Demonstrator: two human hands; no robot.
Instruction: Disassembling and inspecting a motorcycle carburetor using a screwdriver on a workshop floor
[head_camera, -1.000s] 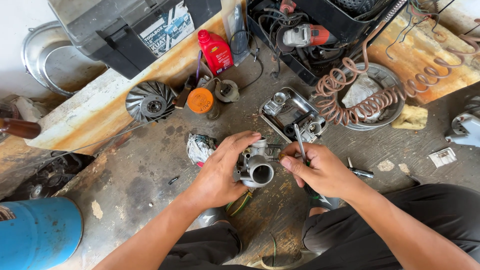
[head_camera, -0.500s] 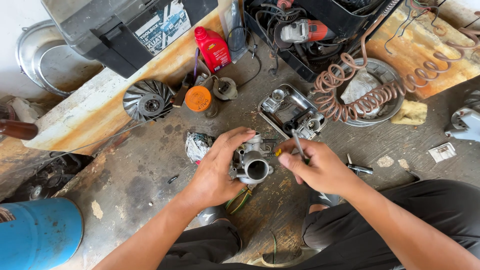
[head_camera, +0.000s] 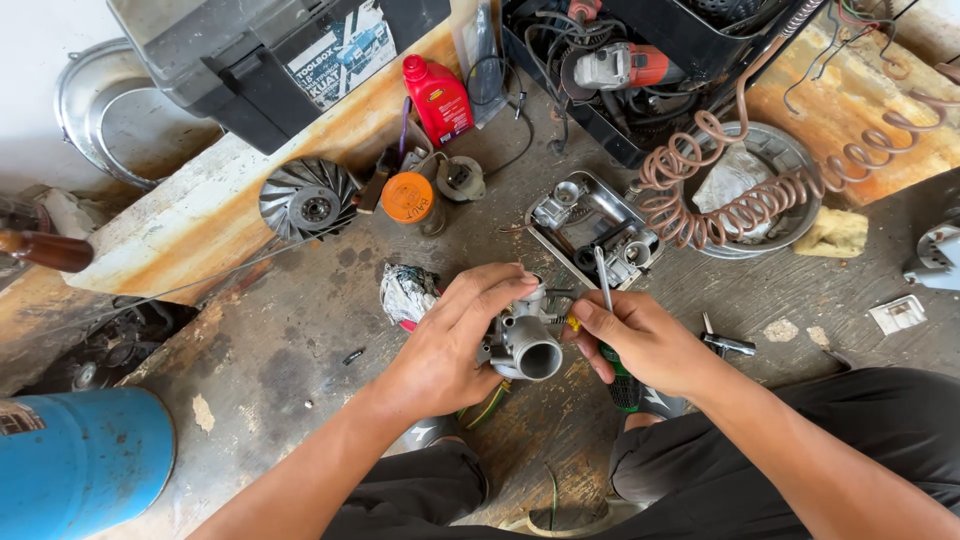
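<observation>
The work lies on a stained, grimy concrete floor (head_camera: 300, 330), with a worn, rust-marked step (head_camera: 200, 220) running across behind it and a white wall at the upper left. On the step sit a black plastic toolbox (head_camera: 250, 50), a red oil bottle (head_camera: 438, 98), a finned metal fan wheel (head_camera: 308, 205) and an orange-lidded jar (head_camera: 408, 198). A blue cylinder (head_camera: 80, 465) lies at the lower left. Further right, a black crate (head_camera: 680, 60) holds an angle grinder, and a coiled copper-coloured hose (head_camera: 740, 200) loops over a round metal pan (head_camera: 790, 190).

The left hand (head_camera: 450, 340) grips a grey metal carburettor (head_camera: 525, 345) just above the floor, its fingers wrapped over the body, the round mouth facing the camera. The right hand (head_camera: 640, 340) touches it from the right, fingers closed on a screwdriver (head_camera: 612, 330) whose shaft points up and away. A metal tray of parts (head_camera: 590, 225) sits just behind.

Compared with half a second ago, both hands keep their hold; the carburettor has hardly moved, and the view has shifted only slightly.
</observation>
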